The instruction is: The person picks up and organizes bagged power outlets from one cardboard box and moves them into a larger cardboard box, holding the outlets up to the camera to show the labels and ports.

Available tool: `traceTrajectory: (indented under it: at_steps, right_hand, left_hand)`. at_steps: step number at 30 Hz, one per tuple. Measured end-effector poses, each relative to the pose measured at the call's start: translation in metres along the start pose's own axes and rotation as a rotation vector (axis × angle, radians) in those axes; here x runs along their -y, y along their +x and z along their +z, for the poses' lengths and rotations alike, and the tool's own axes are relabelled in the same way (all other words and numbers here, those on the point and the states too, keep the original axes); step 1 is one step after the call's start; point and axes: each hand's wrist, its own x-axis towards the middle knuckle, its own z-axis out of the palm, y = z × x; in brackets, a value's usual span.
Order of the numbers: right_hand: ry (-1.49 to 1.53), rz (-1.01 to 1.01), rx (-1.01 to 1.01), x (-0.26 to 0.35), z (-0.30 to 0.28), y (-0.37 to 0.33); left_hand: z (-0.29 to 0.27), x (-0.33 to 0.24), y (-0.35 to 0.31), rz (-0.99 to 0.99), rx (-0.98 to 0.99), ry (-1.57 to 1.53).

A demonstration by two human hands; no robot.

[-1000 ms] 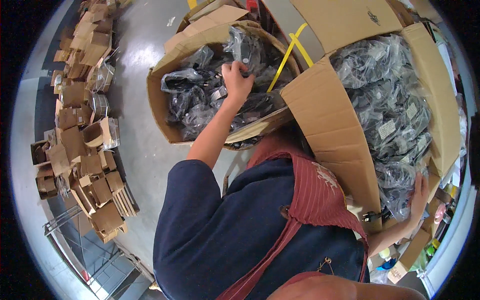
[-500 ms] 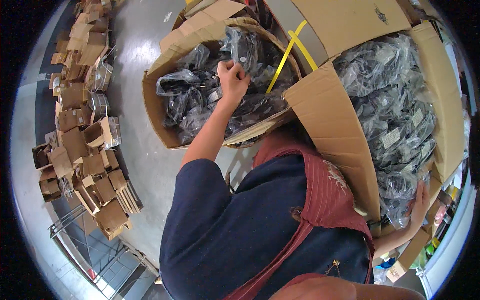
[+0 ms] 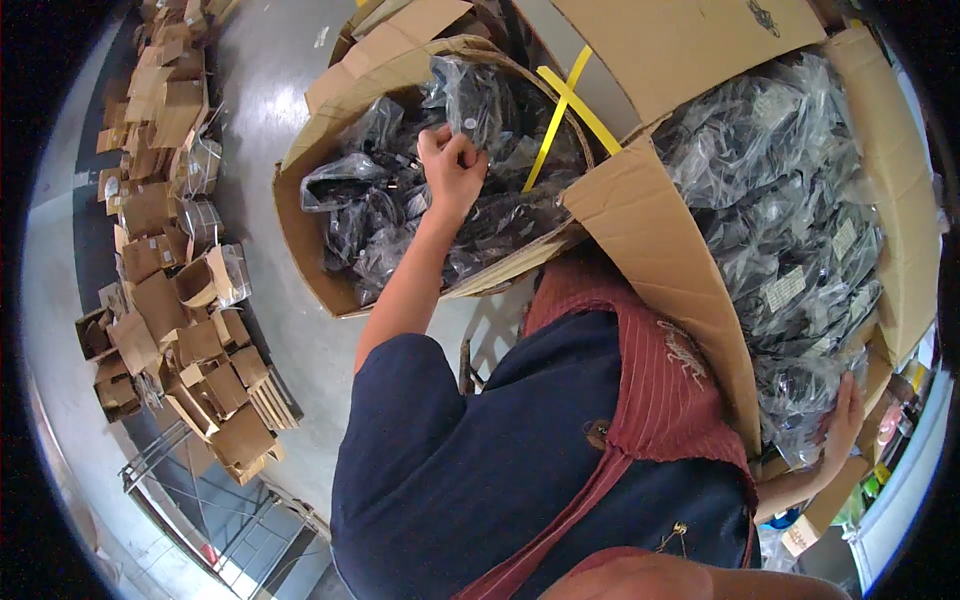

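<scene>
My left hand (image 3: 453,178) is over the left cardboard box (image 3: 307,255), its fingers pinched on the upper part of a clear plastic bag (image 3: 472,100) with something dark inside. Around it in this box lie several more clear bags of dark items with cables (image 3: 365,225). To the right, a larger open box (image 3: 665,240) is heaped with bagged dark items (image 3: 790,215), some with white labels. At its near end my right hand (image 3: 846,418) rests with straight fingers along a plastic bag (image 3: 795,400); its thumb side is partly hidden.
Yellow strapping (image 3: 562,105) crosses the left box's right rim. A broad cardboard flap (image 3: 690,50) rises behind the right box. Stacked empty cartons (image 3: 160,280) line the far left across the grey floor (image 3: 285,350). A metal frame (image 3: 215,500) stands at lower left.
The whole view has shifted slightly, so boxes and cartons sit a little differently in it. Both hands keep nearly the same places and poses.
</scene>
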Motion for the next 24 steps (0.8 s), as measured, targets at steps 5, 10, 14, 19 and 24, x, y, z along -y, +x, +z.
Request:
traceTrajectory:
  at_steps: [5,10,14,19,24]
  right_hand:
    - [0.012,0.093,0.003,0.035,0.012,-0.02]
    - [0.061,0.113,0.042,0.027,0.008,-0.017]
    - [0.041,0.12,0.024,0.029,0.009,-0.018]
    - [0.012,0.053,0.02,0.018,0.007,-0.012]
    - [0.017,0.088,-0.013,0.035,0.017,-0.022]
  left_hand:
    - [0.001,0.005,-0.002,-0.053,0.033,-0.014]
    - [0.001,0.005,0.0,-0.082,0.042,-0.031]
    - [0.002,0.011,0.0,-0.099,0.043,-0.074]
    - [0.003,0.014,0.001,-0.071,0.03,-0.068]
    - [0.0,0.008,0.004,-0.092,0.037,-0.021]
